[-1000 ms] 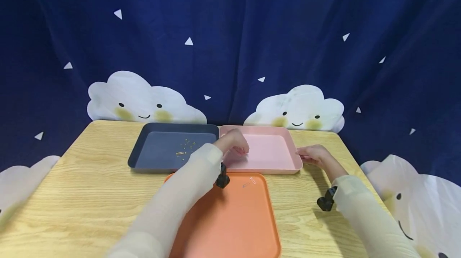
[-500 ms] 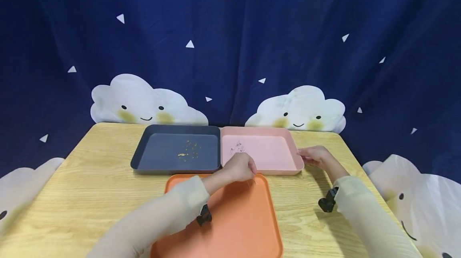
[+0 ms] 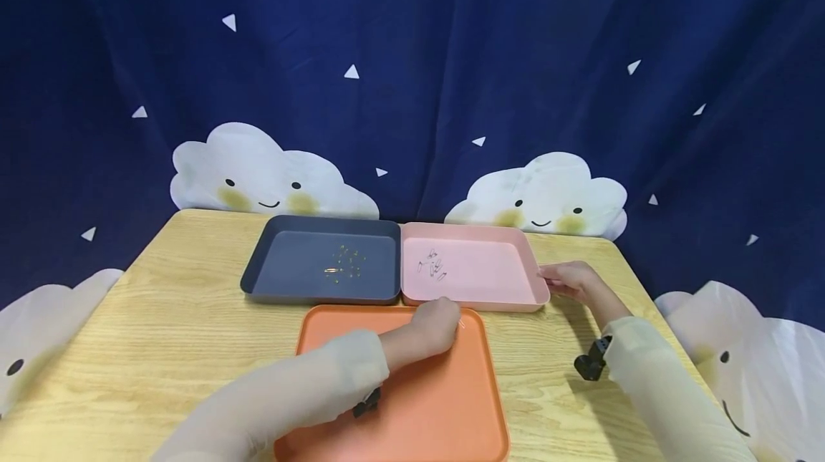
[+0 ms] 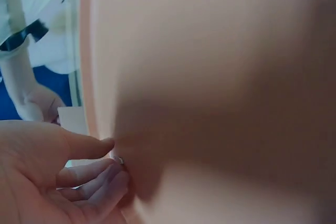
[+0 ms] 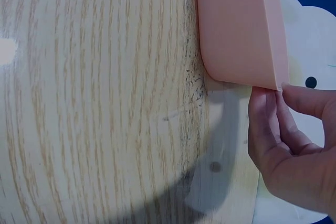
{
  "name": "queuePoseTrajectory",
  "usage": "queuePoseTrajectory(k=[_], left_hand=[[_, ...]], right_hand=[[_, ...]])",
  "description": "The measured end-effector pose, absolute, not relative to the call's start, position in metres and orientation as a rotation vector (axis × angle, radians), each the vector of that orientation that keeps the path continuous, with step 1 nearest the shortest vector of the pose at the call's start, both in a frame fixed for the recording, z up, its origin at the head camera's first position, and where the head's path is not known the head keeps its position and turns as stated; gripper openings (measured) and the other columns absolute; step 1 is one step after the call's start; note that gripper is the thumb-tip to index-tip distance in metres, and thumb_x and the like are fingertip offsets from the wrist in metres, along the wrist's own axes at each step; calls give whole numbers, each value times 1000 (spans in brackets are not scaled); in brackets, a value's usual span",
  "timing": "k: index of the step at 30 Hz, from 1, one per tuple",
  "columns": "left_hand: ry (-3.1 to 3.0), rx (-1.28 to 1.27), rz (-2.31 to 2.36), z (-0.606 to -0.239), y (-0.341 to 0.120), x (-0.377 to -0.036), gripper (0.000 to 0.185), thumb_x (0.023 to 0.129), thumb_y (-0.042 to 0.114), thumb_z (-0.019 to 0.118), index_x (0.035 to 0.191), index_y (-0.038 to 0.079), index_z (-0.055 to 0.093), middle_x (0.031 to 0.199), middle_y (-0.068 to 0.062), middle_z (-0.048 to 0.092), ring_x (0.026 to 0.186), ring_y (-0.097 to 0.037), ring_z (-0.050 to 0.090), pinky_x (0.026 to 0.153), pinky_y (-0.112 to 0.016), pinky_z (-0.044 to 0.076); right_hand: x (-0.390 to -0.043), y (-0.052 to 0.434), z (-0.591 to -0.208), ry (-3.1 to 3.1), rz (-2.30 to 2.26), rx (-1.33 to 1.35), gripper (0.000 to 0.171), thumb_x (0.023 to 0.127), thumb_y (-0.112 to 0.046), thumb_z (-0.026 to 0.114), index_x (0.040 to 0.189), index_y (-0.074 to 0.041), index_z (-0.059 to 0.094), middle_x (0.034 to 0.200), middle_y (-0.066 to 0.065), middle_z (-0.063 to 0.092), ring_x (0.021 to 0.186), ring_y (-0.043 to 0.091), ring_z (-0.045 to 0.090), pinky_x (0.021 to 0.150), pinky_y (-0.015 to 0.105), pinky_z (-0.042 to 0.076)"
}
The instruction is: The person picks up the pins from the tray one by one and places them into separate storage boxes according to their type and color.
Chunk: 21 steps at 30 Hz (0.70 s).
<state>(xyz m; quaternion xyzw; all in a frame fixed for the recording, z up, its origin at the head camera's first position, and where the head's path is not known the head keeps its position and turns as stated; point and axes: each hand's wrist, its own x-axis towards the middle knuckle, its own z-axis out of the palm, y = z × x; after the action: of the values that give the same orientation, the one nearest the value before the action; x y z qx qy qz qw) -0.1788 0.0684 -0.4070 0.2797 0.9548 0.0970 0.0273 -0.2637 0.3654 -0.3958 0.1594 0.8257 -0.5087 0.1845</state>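
My left hand (image 3: 435, 324) is bent down over the upper right part of the orange tray (image 3: 412, 412). In the left wrist view its thumb and curled fingers come close together beside a small silver metal piece (image 4: 121, 161); I cannot tell whether they pinch it. Just right of that hand lies a thin silver clip (image 3: 462, 324) on the tray. At the right, my right hand (image 3: 573, 279) pinches the near side corner of the pink tray (image 5: 236, 30), thumb at the rim and fingers against the outside wall. Several silver clips (image 3: 433, 267) lie in the left part of the pink tray.
A dark grey tray (image 3: 283, 261) stands against the pink tray's left side, with several small gold-coloured pieces (image 3: 344, 263) inside. All three trays rest on a wooden table (image 3: 161, 347). Behind it hangs a dark blue curtain (image 3: 412, 89) with white clouds and triangles.
My left hand has come from inside the pink tray back and down to the orange tray, uncovering the silver clips. The right hand stays at the pink tray's corner.
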Motion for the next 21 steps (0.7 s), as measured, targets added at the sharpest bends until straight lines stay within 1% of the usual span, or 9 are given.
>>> queuePoseTrajectory(k=[4, 8, 10, 13, 16, 19, 21], left_hand=[[2970, 826, 203, -404, 71, -173, 20, 89, 6, 56, 70, 12, 59, 72, -1, 64, 66, -13, 63, 50, -24, 53], [2929, 802, 168, -403, 72, -171, 20, 90, 8, 57, 71, 12, 59, 74, 0, 64, 68, -13, 64, 51, -26, 54], [2882, 825, 160, -403, 73, -172, 20, 91, 9, 57, 71, 13, 59, 75, 0, 64, 68, -11, 61, 53, -24, 53], [2821, 884, 169, -402, 73, -175, 19, 91, 9, 56, 73, 13, 58, 76, 0, 62, 66, -10, 56, 54, -22, 50], [2783, 900, 183, -401, 75, -176, 18, 91, 9, 55, 74, 12, 57, 74, -1, 58, 63, -11, 50, 51, -20, 46], [2735, 852, 242, -400, 76, -176, 18, 89, 9, 57, 71, 11, 54, 69, -1, 52, 60, -12, 45, 48, -21, 40], [2694, 797, 320, -399, 75, -176, 24, 86, 10, 60, 65, 12, 49, 62, 0, 44, 56, -12, 39, 44, -21, 33]], right_hand=[[-265, 364, -397, 2318, -1459, 432, 51, 92, -15, 62, 131, 15, 48, 73, -13, 65, 72, 0, 62, 70, 16, 58], [-266, 363, -397, 2301, -1470, 406, 51, 93, -13, 60, 132, 16, 47, 74, -13, 65, 73, 0, 62, 72, 16, 58], [-266, 363, -398, 2300, -1457, 399, 52, 93, -14, 60, 133, 16, 45, 74, -13, 65, 73, -1, 62, 72, 16, 58], [-265, 365, -396, 2297, -1446, 395, 55, 93, -16, 60, 135, 16, 43, 75, -13, 65, 74, -1, 61, 72, 16, 58], [-264, 366, -394, 2284, -1468, 389, 55, 93, -15, 61, 134, 16, 43, 75, -14, 65, 73, -1, 62, 71, 15, 57], [-263, 367, -394, 2267, -1496, 387, 49, 92, -14, 61, 129, 16, 48, 73, -13, 66, 72, -1, 62, 69, 16, 58], [-264, 367, -395, 2264, -1498, 398, 43, 92, -13, 62, 125, 13, 54, 73, -12, 66, 71, 0, 62, 69, 16, 57]])
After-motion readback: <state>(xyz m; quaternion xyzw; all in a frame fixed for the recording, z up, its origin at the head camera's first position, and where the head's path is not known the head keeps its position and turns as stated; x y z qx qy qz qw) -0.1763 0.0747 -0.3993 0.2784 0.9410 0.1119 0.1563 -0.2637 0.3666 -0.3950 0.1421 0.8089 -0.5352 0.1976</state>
